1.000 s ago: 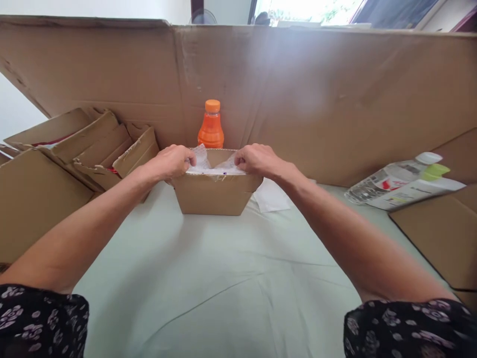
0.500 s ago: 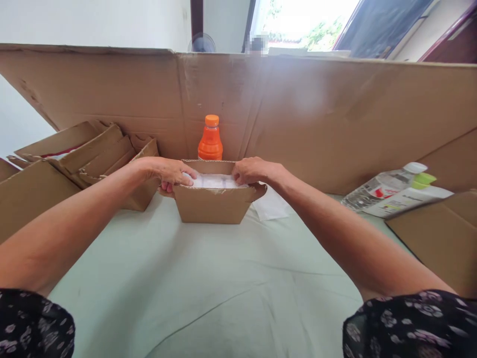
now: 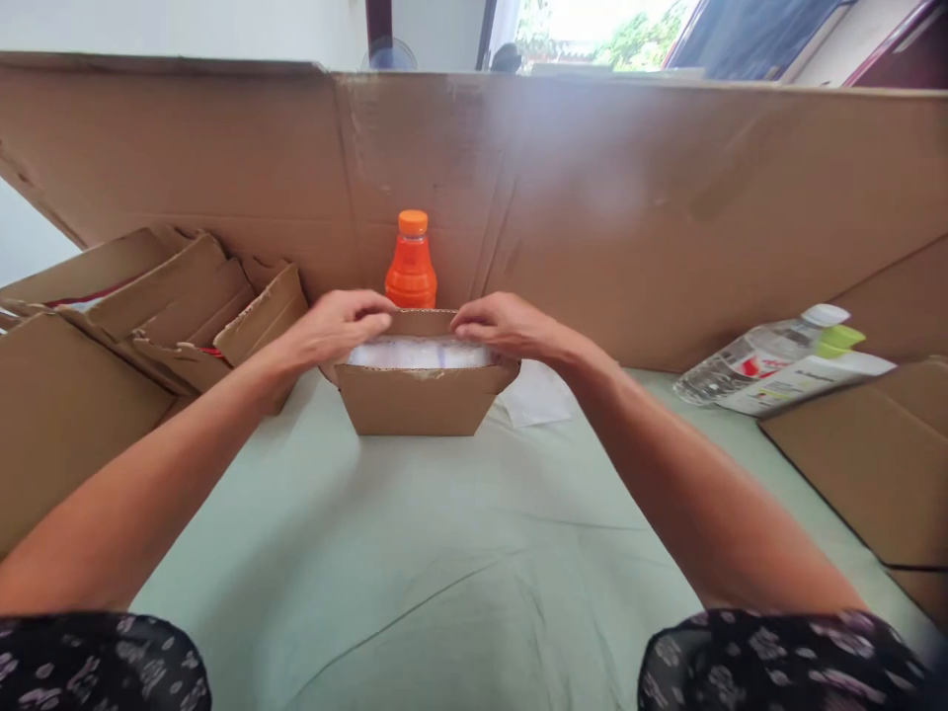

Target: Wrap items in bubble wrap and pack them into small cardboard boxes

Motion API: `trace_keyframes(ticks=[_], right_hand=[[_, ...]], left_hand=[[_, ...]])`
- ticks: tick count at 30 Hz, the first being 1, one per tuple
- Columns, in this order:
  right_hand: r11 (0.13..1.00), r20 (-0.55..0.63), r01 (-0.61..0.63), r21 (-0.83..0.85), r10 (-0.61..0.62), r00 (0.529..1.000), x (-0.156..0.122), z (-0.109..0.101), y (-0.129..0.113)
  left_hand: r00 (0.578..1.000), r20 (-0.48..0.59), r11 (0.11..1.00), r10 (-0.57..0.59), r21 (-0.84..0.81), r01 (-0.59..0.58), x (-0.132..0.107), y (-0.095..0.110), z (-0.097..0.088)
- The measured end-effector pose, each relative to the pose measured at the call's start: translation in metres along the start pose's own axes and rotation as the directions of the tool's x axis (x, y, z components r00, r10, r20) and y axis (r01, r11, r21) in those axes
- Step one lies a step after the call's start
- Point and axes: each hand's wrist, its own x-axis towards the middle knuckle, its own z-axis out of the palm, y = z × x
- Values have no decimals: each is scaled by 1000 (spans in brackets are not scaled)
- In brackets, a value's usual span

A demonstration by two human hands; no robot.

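Observation:
A small brown cardboard box stands with its top open on the pale green cloth. Inside lies something white and clear-looking, filling it almost to the front rim; its kind cannot be made out. My left hand is at the back left corner, thumb and fingers closed around the raised back flap. At the other end of that flap, my right hand has its fingers curled on the edge. An orange bottle stands just behind the box, its lower part hidden.
Several opened cardboard boxes crowd the left side. To the right lie a clear water bottle, a white packet with a green cap and another carton. White paper lies beside the box. A tall cardboard wall closes the back.
Both hands have risen from the white contents and the box's ends to its back flap. The whole scene sits slightly higher in view; the box stays in its place.

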Motion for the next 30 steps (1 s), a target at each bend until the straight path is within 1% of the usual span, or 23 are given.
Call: trace_keyframes(ticks=[1,2,3,4,5,6,7,9,10,12,13,14,16,18,20,21,22,23,24,26,27,28,30], right_hand=[[999,-173,-14,39,20,985,-18,1,6],[997,-327,-39,71,60,943,-37,4,13],[992,-435,-70,105,109,894,-56,9,21],[985,-492,-98,144,158,856,-72,18,28],[975,-505,-120,190,201,840,-85,29,35],[962,-481,-134,236,235,845,-93,43,41],[949,-431,-144,280,258,865,-95,58,46],[924,-309,-173,341,284,908,-87,85,48],[914,-271,-199,353,303,913,-80,96,45],[901,-274,-260,346,362,891,-74,107,37],[896,-304,-290,336,394,868,-80,110,32],[892,-339,-313,327,420,842,-92,111,29],[885,-410,-336,322,450,794,-138,114,24],[882,-483,-345,322,466,741,-199,121,19],[889,-559,-361,282,458,691,-253,132,8],[900,-587,-349,261,435,683,-273,139,-1],[916,-607,-321,240,400,687,-285,148,-13],[935,-618,-276,223,354,702,-290,156,-24],[952,-617,-222,211,306,725,-289,164,-35],[971,-603,-137,196,229,764,-278,177,-46],[974,-599,-121,190,212,772,-273,181,-47],[975,-601,-125,183,212,771,-271,184,-44],[974,-632,-165,155,226,742,-281,184,-32]], left_hand=[[990,-138,999,20,-30,-24,-16,-5,-4],[965,-262,997,22,-60,-39,-33,-12,-7],[915,-403,995,1,-90,-40,-50,-22,-7],[875,-480,988,-70,-156,-7,-67,-32,-3],[850,-503,970,-157,-241,36,-81,-43,4],[856,-461,944,-235,-318,88,-92,-53,15],[875,-385,917,-295,-371,146,-99,-61,29],[908,-251,883,-336,-419,211,-102,-69,58],[916,-215,874,-340,-431,223,-99,-68,72],[916,-209,865,-343,-450,221,-93,-57,95],[914,-215,862,-344,-458,217,-92,-47,103],[916,-213,861,-340,-463,212,-95,-37,110],[942,-169,867,-291,-464,184,-112,-13,119],[977,-86,878,-197,-459,137,-144,7,123],[993,17,887,-120,-448,115,-182,18,118],[991,50,891,-122,-434,132,-201,19,113],[986,54,899,-157,-405,166,-218,17,106],[974,29,908,-224,-358,219,-231,11,98],[951,-20,907,-309,-306,288,-240,4,90],[902,-52,883,-429,-235,406,-247,-8,79],[886,-54,872,-461,-213,441,-245,-10,77],[881,-48,867,-471,-210,452,-241,-9,79],[901,-20,874,-434,-252,416,-230,4,91]])
